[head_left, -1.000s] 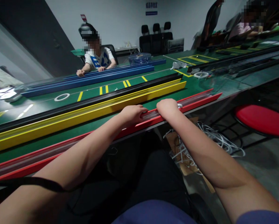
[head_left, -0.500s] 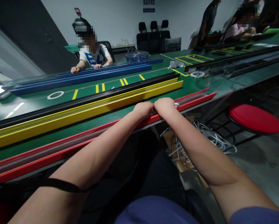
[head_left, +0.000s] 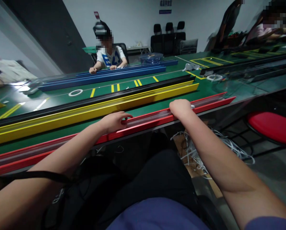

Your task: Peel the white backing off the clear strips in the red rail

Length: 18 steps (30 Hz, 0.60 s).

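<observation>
The long red channel rail (head_left: 143, 126), with a clear plastic strip (head_left: 150, 117) lying inside it, sits along the near edge of the green work mat (head_left: 143, 107), and both hands are on it. On my head camera feed, the left hand (head_left: 114, 122) and the right hand (head_left: 181, 108) now stand well apart along the rail, while a moment ago they almost touched, so the rail is now covered at two separate places. The fingers (head_left: 127, 117) of both hands are curled narrow over the rail's far edge (from here I cannot tell if they really pinch the strip or only rest on it). A small white piece (head_left: 192, 106) is just beside the right hand. Further out lie a yellow channel rail (head_left: 61, 129) and a black rail (head_left: 85, 103), then blue rails (head_left: 97, 80) where a seated co-worker (head_left: 109, 57) has both hands. Below the table edge, white cables (head_left: 229, 147) lie on cardboard (head_left: 188, 153), near a red stool (head_left: 274, 127).
</observation>
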Each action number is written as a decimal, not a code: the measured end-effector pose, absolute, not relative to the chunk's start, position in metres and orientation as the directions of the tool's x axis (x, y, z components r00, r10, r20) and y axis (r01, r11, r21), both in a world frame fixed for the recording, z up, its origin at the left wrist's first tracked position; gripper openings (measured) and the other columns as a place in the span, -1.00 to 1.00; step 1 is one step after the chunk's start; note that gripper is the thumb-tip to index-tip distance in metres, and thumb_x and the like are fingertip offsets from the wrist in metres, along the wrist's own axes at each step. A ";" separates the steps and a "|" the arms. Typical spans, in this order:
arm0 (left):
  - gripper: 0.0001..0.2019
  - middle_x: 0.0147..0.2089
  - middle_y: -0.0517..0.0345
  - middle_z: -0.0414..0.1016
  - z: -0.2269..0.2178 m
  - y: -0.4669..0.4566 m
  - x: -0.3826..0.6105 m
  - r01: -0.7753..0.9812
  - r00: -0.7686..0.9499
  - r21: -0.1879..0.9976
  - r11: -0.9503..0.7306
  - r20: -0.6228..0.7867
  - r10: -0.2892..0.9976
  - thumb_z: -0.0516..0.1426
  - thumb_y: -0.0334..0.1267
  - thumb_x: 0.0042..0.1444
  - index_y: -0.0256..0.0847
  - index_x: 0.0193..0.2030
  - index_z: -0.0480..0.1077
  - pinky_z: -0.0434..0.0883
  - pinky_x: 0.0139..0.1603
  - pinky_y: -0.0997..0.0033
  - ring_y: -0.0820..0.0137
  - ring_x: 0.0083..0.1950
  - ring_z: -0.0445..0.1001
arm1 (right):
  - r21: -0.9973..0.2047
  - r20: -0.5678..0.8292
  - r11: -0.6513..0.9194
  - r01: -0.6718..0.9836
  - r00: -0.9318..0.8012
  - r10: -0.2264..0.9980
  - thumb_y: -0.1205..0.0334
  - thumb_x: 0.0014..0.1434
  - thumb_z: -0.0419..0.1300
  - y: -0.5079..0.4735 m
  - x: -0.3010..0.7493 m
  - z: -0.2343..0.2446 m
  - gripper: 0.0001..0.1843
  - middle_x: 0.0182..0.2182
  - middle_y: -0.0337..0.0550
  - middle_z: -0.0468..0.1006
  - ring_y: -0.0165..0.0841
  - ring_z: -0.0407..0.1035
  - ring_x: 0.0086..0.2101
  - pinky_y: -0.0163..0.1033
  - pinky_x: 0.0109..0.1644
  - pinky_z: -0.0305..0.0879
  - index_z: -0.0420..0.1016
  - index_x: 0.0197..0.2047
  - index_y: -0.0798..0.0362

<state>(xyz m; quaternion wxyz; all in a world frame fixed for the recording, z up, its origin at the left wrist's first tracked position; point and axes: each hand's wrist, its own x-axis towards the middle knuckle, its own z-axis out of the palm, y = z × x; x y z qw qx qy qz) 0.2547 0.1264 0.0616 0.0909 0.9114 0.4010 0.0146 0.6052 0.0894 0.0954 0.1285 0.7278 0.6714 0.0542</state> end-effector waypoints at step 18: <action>-0.48 0.05 0.14 0.66 0.055 0.117 0.201 0.843 0.509 0.274 -0.462 -0.133 0.850 0.11 0.13 0.12 -0.01 0.14 0.56 0.45 -0.10 0.38 0.20 -0.01 0.59 | 0.430 -0.401 0.333 0.839 -0.153 0.903 0.01 0.40 0.06 0.108 0.622 0.124 -0.53 -0.05 0.17 0.65 -0.03 0.57 -0.07 -0.07 -0.02 0.43 0.69 0.09 0.05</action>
